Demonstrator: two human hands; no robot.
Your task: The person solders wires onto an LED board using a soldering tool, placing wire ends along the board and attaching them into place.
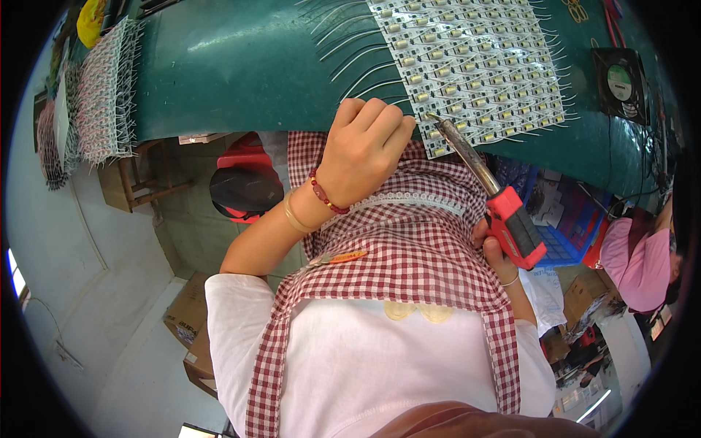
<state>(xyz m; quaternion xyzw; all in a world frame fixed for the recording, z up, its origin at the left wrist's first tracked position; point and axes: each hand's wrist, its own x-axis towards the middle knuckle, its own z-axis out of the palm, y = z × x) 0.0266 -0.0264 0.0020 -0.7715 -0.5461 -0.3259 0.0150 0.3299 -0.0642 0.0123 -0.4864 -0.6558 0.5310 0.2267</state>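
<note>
A white panel of small circuit boards [478,69], dotted with rows of pale yellowish parts, lies on the green tabletop. Thin white wires [358,58] stick out from its left side, and shorter ones fringe the right. My left hand [369,142] is closed at the panel's lower left edge, beside the lowest wires. Its curled fingertips face away, so what they pinch is hidden. In my right hand [495,252] is a soldering iron [504,204] with a red and black handle. Its metal tip points up and left, over the panel's lower left corner.
Bundles of wired boards [109,91] stand at the table's left end. A black fan [621,84] sits at the right. A blue crate [562,233] is below the table edge, near a person in a pink sleeve [631,263]. A red stool [244,179] stands lower left.
</note>
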